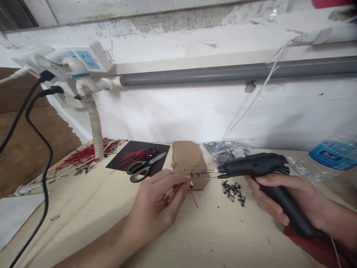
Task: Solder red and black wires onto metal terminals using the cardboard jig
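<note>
My left hand is closed in a pinch on a thin red wire, whose free end slants down to the right. More red strands show under its curled fingers. A small shiny metal piece sits right by the fingertips, over a piece of brown cardboard. My right hand is wrapped round the grip of a black soldering gun. The gun's tip and the thin curved metal tube under it point left, close to the left fingertips. Whether the tip touches the wire or metal piece, I cannot tell.
Small metal parts lie loose beside a clear bag of similar parts. Black-handled scissors and red wires rest on a black sheet. A red wire pile, power strip, black cables and plastic bottle surround them.
</note>
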Available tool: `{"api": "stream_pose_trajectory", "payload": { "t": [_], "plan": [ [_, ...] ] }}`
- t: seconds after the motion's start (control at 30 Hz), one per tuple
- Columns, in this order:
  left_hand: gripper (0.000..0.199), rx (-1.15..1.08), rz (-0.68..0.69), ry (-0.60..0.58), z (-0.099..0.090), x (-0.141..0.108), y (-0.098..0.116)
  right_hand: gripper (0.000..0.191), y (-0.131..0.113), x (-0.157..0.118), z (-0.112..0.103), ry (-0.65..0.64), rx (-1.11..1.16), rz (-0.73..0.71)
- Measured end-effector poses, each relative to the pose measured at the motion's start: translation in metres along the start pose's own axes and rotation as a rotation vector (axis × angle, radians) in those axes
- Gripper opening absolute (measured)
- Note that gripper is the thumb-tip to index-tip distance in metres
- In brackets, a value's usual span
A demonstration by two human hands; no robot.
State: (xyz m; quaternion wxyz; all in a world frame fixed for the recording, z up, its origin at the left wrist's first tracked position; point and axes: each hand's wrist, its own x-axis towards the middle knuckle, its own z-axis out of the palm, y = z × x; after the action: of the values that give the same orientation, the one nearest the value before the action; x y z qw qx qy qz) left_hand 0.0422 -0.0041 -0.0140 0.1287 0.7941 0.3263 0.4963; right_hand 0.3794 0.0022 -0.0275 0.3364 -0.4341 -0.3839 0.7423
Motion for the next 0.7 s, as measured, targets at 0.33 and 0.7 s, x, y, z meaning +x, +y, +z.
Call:
{"api": "stream_pose_trajectory", "payload": {
  "t": [0.33, 0.7],
  "plan": [
    [0.021, -0.05, -0.016, -0.011, 0.0009, -0.0028, 0.0011, 0.032, -0.0054, 0.0003, 0.0089, 0.047, -0.011, 0.03],
    [0.019, -0.04, -0.002, -0.026, -0.0006, -0.0017, 0.0049, 0.034, -0.0044, 0.0003, 0.0081, 0.067, -0.019, 0.044]
  ]
}}
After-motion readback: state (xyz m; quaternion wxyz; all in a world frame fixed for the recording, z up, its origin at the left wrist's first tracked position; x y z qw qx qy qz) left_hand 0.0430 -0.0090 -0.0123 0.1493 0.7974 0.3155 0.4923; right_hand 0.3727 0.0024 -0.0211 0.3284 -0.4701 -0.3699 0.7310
